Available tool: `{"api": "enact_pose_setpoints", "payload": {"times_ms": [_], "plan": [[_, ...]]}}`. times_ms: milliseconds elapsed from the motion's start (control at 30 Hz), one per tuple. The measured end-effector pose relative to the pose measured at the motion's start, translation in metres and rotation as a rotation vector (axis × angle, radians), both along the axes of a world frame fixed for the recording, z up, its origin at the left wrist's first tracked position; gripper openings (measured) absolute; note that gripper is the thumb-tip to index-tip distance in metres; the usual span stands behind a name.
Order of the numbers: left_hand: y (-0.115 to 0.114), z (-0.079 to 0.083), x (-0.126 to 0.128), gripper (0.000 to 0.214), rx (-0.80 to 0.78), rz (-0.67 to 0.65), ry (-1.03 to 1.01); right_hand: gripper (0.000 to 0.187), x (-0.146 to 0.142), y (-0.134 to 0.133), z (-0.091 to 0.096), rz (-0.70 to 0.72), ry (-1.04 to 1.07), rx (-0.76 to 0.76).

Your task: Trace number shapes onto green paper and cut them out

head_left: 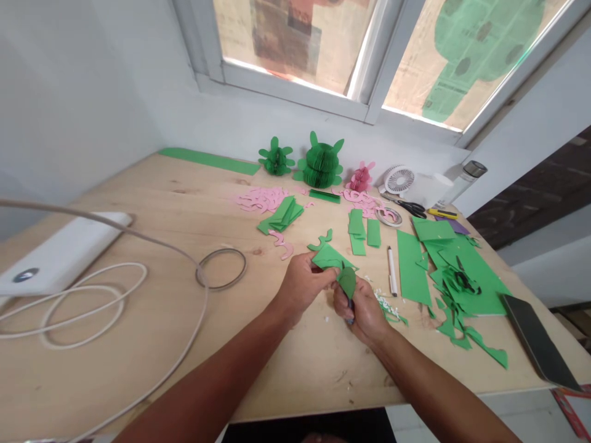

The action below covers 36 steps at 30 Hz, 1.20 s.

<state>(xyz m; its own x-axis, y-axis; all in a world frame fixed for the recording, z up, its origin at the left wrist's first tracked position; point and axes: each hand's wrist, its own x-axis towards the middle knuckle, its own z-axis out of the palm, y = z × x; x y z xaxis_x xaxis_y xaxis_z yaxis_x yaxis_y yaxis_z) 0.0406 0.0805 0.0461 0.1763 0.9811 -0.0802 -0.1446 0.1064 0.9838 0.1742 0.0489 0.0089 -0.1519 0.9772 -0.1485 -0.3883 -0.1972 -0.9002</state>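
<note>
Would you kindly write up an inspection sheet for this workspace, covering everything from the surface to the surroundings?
Surface: wooden table, largely bare toward the left and front.
Job's things: green paper and a rounded green piece, with scissors at them.
Clutter: green scraps at right; more scissors on green sheets; pink cutouts; white pen.
Hands: left hand holds the green paper in its fingers; right hand grips the scissors.
Cables: beige cable arcs across the left side; white cable lies looped there.
Surroundings: window behind, white wall at left; co-workers: nothing seen.
</note>
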Motion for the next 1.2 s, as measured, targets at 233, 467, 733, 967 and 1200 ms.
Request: {"api": "enact_pose_setpoints", "payload": {"times_ms": [233,467,733,967,1200], "plan": [[0.0002,0.0027,0.0002,0.013,-0.010,-0.005,-0.012,0.036,-0.0007,0.0001,-0.0003,0.005,0.005,0.017],[0.0008,0.0028,0.0003,0.013,-0.006,0.000,-0.014,0.038,-0.0004,0.0004,-0.0002,0.004,-0.013,0.018],[0.0002,0.0027,0.0004,0.013,-0.012,-0.004,-0.012,0.037,-0.0009,0.0002,-0.0007,-0.008,-0.011,0.005],[0.0013,0.0031,-0.0010,0.014,-0.008,-0.031,-0.013,0.036,0.0000,0.0003,-0.0011,-0.004,-0.018,0.013],[0.0013,0.0070,-0.0046,0.015,-0.013,-0.067,-0.014,0.041,-0.0001,0.0004,0.0005,-0.012,-0.083,0.018]]}}
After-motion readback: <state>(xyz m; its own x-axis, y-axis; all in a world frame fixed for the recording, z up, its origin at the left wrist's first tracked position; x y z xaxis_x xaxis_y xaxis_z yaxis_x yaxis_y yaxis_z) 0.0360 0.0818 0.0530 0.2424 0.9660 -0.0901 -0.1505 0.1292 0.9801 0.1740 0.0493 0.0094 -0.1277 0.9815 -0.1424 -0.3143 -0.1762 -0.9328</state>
